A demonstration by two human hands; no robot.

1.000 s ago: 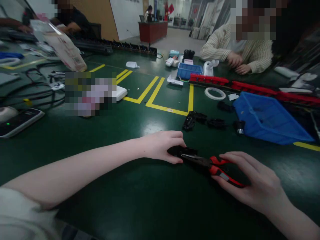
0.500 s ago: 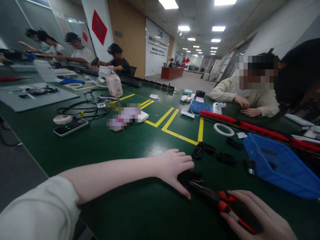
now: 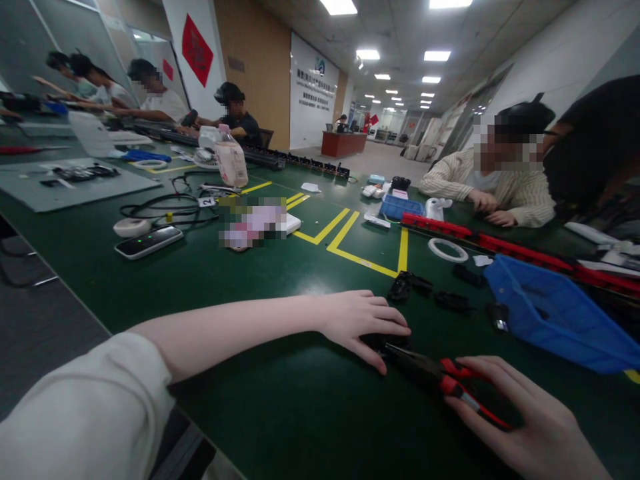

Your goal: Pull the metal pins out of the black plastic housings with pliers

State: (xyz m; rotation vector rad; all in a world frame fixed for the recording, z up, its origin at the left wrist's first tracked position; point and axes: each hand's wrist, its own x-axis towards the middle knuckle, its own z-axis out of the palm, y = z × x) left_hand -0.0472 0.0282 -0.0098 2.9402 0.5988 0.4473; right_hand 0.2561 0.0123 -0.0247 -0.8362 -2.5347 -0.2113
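My left hand [image 3: 361,323] lies on the green table [image 3: 280,413] with its fingers curled over a small black part [image 3: 385,343], holding it down. My right hand [image 3: 520,420] grips the red handles of long-nose pliers [image 3: 440,380]. The pliers' dark jaws point left and meet the black part under my left fingers. Several more small black parts [image 3: 407,287] lie just beyond my hands.
A blue bin [image 3: 555,313] lies tipped at the right, with red rails [image 3: 500,243] and a tape ring [image 3: 448,250] behind it. Yellow floor-style lines, a phone [image 3: 148,241], cables and a bottle [image 3: 233,162] sit at left. Other people work along both sides.
The camera tilted up from the table to show the room. My left hand spread open for a moment, then closed back over the black part. The pliers stayed in my right hand.
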